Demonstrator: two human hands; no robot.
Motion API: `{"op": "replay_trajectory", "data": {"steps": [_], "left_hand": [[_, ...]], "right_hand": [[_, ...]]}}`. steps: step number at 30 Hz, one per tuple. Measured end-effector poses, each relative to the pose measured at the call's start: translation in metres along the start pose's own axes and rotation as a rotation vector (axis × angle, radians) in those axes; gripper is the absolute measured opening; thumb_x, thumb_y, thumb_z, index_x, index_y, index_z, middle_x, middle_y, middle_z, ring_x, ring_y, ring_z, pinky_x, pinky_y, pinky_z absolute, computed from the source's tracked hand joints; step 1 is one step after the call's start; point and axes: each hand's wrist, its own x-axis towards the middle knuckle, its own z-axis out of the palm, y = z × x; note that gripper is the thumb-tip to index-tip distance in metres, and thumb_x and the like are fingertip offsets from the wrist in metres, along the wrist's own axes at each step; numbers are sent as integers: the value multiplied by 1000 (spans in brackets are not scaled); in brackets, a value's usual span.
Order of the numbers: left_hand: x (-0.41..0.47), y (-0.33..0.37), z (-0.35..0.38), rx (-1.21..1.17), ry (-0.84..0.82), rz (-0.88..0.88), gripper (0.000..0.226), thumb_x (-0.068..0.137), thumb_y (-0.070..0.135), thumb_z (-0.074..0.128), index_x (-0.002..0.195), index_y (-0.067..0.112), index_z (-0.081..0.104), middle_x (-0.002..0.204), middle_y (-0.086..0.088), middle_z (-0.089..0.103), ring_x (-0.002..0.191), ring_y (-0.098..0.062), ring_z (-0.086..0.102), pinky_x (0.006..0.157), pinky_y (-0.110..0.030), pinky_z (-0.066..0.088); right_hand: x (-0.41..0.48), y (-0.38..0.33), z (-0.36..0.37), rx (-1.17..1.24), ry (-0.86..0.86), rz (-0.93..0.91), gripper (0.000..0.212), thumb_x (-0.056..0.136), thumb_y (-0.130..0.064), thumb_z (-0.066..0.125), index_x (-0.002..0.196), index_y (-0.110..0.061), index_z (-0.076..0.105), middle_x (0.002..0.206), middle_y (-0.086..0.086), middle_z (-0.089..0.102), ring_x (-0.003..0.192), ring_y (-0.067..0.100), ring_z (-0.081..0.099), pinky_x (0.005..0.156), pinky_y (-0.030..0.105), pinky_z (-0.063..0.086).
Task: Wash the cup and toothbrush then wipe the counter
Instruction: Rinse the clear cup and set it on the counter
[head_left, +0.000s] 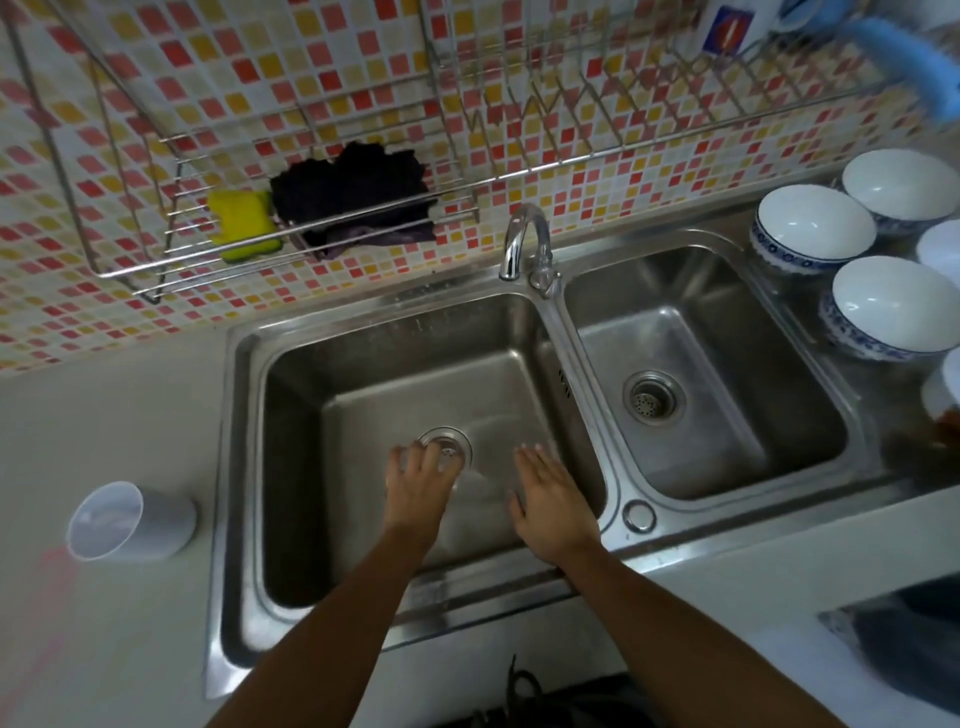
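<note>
We held our left hand (423, 475) and right hand (548, 501) over the sink (291, 467), both spread flat and empty; the cup (130, 522) sat on the counter (104, 405) left of it

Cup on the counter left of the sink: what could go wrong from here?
1. The cup lies on its side by the sink's rim; it may roll if nudged.
2. Both hands, left and right, are empty over the left basin; a wet grip could slip.
3. No toothbrush is visible.
</note>
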Motion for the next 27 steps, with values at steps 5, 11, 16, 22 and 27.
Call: {"op": "replay_trajectory", "data": {"steps": [5,11,16,22,27], "left_hand": [[1,4,-11,208,-37,70,80,79,15,69,144,15,22,143,-19,27,135,-39,28,114,-57,20],[2,4,-21,233,13,116,73,81,6,65,142,9,26,143,-21,29,135,-42,28,113,-60,22],[-1,-2,-22,198,18,101,80,77,8,70,141,11,22,147,-21,23,138,-42,23,114,-60,19],[-7,-3,-17,160,85,64,96,66,11,80,144,22,25,149,-19,28,140,-39,27,114,-59,17],[-59,-38,11,-50,242,-166,105,42,13,92,134,27,43,129,-17,53,123,-36,48,105,-58,36]], "right_hand": [[0,-2,-2,2,-20,-1,66,95,-35,38,153,-13,13,160,5,17,149,18,6,121,40,11],[-1,0,0,-15,-6,-19,66,94,-34,39,152,-13,16,159,7,19,148,19,8,120,41,15],[-2,-1,1,6,18,-38,66,94,-31,41,151,-10,19,158,9,22,148,19,11,121,41,13],[-6,10,2,37,12,9,64,93,-28,42,151,-10,21,158,8,24,148,19,12,121,38,13],[-9,-18,-1,34,11,-28,66,91,-26,48,151,-12,24,157,9,27,144,24,25,118,36,25]]}}
